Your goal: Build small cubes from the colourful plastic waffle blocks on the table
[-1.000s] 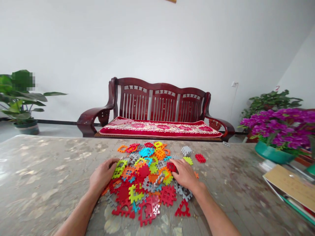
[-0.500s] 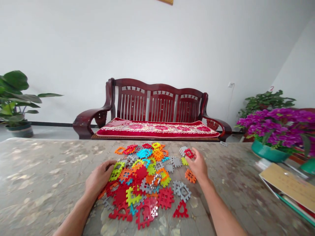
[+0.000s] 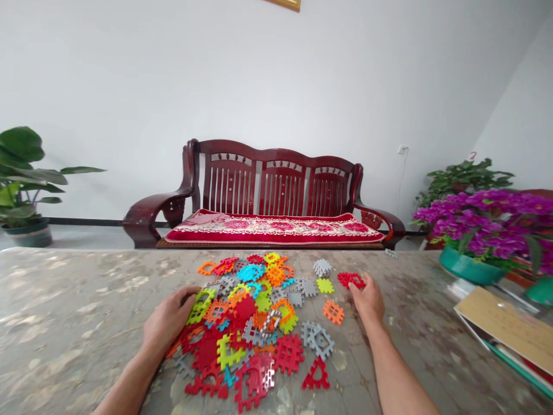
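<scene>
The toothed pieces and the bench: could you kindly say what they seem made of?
Toothed pieces: probably plastic, evenly coloured, with glossy highlights on a near red one. Bench: likely varnished wood, judging by its dark red-brown sheen.

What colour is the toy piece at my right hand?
The toy piece is red, best seen in the head view.

Right hand (image 3: 368,297) farther right, red piece (image 3: 356,280) off pile (image 3: 244,308)

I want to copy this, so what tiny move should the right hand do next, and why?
Maybe ease the right hand off the red pieces it seems to touch. They look low at the table, apart from the big pile, so there seems little need to carry them farther.
</scene>
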Tool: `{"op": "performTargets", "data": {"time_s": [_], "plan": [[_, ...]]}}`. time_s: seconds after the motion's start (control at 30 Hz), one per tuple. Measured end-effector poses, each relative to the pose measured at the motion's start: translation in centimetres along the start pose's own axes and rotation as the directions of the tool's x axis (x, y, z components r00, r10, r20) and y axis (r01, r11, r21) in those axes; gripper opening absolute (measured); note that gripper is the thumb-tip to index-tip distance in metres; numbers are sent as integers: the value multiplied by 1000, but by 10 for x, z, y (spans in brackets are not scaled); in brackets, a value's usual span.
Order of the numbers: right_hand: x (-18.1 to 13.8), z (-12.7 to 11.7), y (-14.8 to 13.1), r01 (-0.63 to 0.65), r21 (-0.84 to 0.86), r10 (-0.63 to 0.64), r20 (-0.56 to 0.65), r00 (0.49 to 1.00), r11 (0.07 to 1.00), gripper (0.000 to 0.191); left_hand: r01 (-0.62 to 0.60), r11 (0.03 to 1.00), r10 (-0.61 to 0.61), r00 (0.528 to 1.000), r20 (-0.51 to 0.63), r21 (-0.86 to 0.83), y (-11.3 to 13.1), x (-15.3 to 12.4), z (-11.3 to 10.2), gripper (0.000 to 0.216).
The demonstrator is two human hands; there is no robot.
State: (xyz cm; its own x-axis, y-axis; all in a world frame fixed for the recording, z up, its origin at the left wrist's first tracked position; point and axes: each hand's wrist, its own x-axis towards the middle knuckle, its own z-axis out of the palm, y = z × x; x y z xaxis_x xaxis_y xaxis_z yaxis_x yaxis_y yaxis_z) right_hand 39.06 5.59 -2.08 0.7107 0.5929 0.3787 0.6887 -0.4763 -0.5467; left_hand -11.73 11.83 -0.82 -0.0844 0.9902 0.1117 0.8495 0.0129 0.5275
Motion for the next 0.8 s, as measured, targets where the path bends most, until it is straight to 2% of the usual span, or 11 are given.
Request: {"op": "performTargets", "data": {"time_s": [0.23, 0.47, 0.67, 0.8], "plan": [[3, 7, -7, 39, 49, -38, -12, 999, 998, 63, -7, 1000, 7, 1000, -20, -22, -2, 1, 1, 37], [6, 8, -13, 104, -21, -103, 39, 994, 994, 58, 9, 1000, -9, 1000, -7, -18, -1, 1, -2, 37], [5, 6, -14, 106, -90, -100, 75, 992, 990, 56, 2, 1000, -2, 1000, -14, -27, 1, 0, -2, 36], [5, 6, -12, 121, -50, -117, 71, 991, 991, 57, 20, 1000, -20, 1000, -5, -4, 2, 0, -2, 37]]}}
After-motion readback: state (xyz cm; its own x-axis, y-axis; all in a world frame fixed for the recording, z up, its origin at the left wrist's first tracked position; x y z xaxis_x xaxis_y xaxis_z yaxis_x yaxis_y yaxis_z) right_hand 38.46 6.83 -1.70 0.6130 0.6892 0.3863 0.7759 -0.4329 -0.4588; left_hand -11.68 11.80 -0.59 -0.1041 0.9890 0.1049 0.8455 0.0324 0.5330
